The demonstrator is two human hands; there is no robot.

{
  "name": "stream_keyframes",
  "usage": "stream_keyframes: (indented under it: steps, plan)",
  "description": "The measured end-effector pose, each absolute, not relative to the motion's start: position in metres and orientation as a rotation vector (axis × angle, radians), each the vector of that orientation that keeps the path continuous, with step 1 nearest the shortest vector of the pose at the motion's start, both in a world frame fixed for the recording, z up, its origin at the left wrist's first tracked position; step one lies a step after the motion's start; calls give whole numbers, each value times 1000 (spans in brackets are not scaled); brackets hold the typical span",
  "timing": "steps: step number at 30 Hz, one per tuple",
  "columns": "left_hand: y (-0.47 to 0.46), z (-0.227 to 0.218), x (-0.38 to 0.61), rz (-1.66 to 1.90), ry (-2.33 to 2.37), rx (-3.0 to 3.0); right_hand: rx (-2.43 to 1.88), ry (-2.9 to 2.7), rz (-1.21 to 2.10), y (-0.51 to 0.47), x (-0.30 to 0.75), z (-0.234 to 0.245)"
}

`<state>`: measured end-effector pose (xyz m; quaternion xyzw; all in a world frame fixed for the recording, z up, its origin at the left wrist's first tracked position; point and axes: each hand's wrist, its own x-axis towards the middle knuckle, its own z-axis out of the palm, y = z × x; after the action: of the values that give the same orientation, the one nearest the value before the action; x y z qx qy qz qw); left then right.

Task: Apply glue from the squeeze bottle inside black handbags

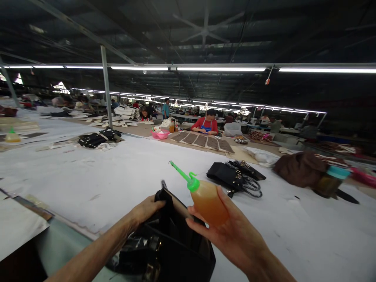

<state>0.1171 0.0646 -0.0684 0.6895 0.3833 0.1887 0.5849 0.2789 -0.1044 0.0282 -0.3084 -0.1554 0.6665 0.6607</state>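
My right hand (235, 239) is wrapped round a squeeze bottle (210, 203) of amber liquid, its green nozzle tilted up and to the left. Below it, a black handbag (188, 250) gapes at the top, showing a lighter lining. My left hand (147, 211) grips the bag's upper edge, thumb over the rim. The bag's lower part runs out of the picture. Plastic wrap and gold-coloured fittings show at its left side.
Black bags with handles (232, 176) lie on the white table (141, 164) to the right. Beyond them are a brown cloth bundle (299, 166) and a blue-lidded jar (330, 182). A patterned black bundle (100, 138) lies further left. Across the table sits a person in red (205, 123).
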Motion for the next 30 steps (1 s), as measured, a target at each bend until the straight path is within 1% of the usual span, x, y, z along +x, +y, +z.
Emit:
stream_keyframes:
  steps: [4,8,15,18,24,30]
  plan:
    - [61,-58,111,465,757,1503,-700,-310,1496,-109,282,30]
    - [57,-42,112,476,637,1532,-676,-243,1454,-121,289,34]
    - [46,-20,127,711,666,1593,-706,-128,1401,-144,293,38]
    - [40,-8,132,737,662,1605,-718,-128,1412,-152,292,43]
    - [43,24,129,610,710,1797,-686,-105,1421,-159,287,48]
    - [59,60,97,328,853,2090,-712,-141,1517,-149,283,29]
